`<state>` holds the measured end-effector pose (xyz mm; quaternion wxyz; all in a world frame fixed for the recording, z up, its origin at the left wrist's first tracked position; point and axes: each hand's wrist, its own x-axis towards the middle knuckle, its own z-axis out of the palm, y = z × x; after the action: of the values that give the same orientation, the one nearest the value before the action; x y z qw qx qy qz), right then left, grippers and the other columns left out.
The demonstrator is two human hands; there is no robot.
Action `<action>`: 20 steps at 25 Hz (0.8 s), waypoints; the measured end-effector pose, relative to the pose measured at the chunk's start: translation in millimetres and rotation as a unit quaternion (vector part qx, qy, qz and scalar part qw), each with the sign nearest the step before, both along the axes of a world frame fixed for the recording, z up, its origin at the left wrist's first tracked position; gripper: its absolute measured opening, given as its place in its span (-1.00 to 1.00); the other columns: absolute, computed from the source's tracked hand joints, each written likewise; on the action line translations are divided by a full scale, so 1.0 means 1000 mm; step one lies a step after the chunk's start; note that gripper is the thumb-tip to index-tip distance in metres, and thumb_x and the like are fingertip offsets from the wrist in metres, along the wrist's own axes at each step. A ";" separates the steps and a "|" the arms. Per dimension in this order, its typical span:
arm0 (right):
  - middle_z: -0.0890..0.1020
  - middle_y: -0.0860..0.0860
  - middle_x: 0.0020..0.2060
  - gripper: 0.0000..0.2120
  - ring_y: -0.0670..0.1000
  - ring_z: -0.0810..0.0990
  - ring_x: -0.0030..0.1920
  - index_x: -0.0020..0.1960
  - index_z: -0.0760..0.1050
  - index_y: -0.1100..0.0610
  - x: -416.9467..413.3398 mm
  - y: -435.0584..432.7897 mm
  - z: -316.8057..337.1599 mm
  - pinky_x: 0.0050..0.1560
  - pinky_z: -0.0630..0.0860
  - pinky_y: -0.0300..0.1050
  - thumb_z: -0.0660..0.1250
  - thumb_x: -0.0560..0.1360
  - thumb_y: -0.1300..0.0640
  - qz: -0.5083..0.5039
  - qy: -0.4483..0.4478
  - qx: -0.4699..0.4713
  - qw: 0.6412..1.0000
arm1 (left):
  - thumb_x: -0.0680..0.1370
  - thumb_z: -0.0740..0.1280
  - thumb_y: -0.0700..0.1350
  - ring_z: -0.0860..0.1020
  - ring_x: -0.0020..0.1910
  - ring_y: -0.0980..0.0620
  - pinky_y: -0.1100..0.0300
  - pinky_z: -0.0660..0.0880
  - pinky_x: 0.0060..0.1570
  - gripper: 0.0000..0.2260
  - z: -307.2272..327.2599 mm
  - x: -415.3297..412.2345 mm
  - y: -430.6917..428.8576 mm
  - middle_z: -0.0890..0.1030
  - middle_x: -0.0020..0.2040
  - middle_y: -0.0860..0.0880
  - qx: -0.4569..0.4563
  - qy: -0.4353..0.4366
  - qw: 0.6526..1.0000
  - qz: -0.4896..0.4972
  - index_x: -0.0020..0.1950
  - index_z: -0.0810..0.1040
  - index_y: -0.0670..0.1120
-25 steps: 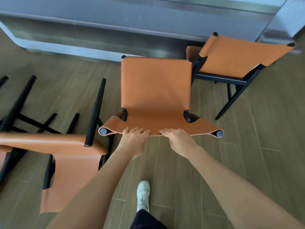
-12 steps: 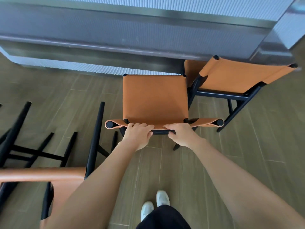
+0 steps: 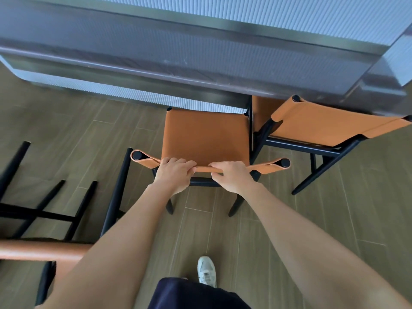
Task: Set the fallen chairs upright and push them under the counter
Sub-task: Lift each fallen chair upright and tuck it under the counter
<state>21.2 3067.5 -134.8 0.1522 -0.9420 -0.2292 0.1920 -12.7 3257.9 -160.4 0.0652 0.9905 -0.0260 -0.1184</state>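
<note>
Nearest to me were the person's dark shorts (image 3: 196, 295) and one pale sneaker (image 3: 207, 272) planted on the grey-brown wood-plank floor (image 3: 334, 219); the other foot was out of sight beneath the shorts. Both bare forearms reached straight forward, elbows nearly locked. The left hand (image 3: 174, 175) and the right hand (image 3: 233, 176) sat side by side, knuckles up, fingers curled over the top edge of the backrest of the upright tan leather chair with a black frame (image 3: 206, 137); each hand was closed around that leather edge, thumbs tucked beneath where I could not see them. The chair stood on its legs, its seat's far edge reaching the foot of the ribbed grey counter with a metal-edged top (image 3: 200, 52), so how far under it sat was hard to judge.

At the left, a fallen tan chair with black legs (image 3: 66, 208) lay on its side, legs pointing away, its leather partly covered by the left forearm and cut by the frame edge. To the right, a second upright tan chair (image 3: 323, 126) stood angled, just beside the held one, its front tucked under the counter's overhang and its far corner cut off.
</note>
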 end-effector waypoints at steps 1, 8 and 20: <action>0.67 0.03 0.06 -0.62 0.05 0.62 -0.06 0.43 0.43 -0.01 0.005 0.001 0.000 0.21 0.48 0.03 0.15 0.63 -0.01 0.000 0.003 0.004 1.000 | 0.67 -0.03 0.08 0.43 0.28 -0.03 0.05 0.18 0.30 -0.67 0.001 0.005 0.000 0.52 0.28 0.08 -0.001 0.002 1.000 0.004 0.37 0.38 0.14; 0.69 0.00 -0.02 -0.63 0.01 0.62 -0.16 0.38 0.49 0.00 0.027 0.003 -0.005 0.15 0.50 -0.01 0.18 0.61 -0.02 -0.023 0.023 0.031 0.999 | 0.63 0.06 0.15 0.42 0.27 -0.03 0.05 0.11 0.33 -0.68 0.001 0.016 0.002 0.52 0.24 0.07 -0.025 -0.002 0.999 0.020 0.33 0.39 0.15; 0.61 -0.13 0.14 -0.79 -0.18 0.52 0.20 0.15 0.57 -0.04 -0.014 -0.001 -0.003 0.21 0.43 -0.30 0.27 0.57 0.16 -0.338 -0.028 0.397 0.853 | 0.56 0.29 -0.06 0.54 0.02 0.07 0.17 0.46 0.04 -0.90 0.031 -0.002 -0.016 0.60 -0.06 0.09 -0.542 -0.134 0.709 0.431 -0.09 0.60 0.05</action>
<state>7.6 3066.8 -138.1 0.5626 -0.8256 0.0421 -0.0053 -14.4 3242.0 -129.2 0.6304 0.6939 0.3358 0.0912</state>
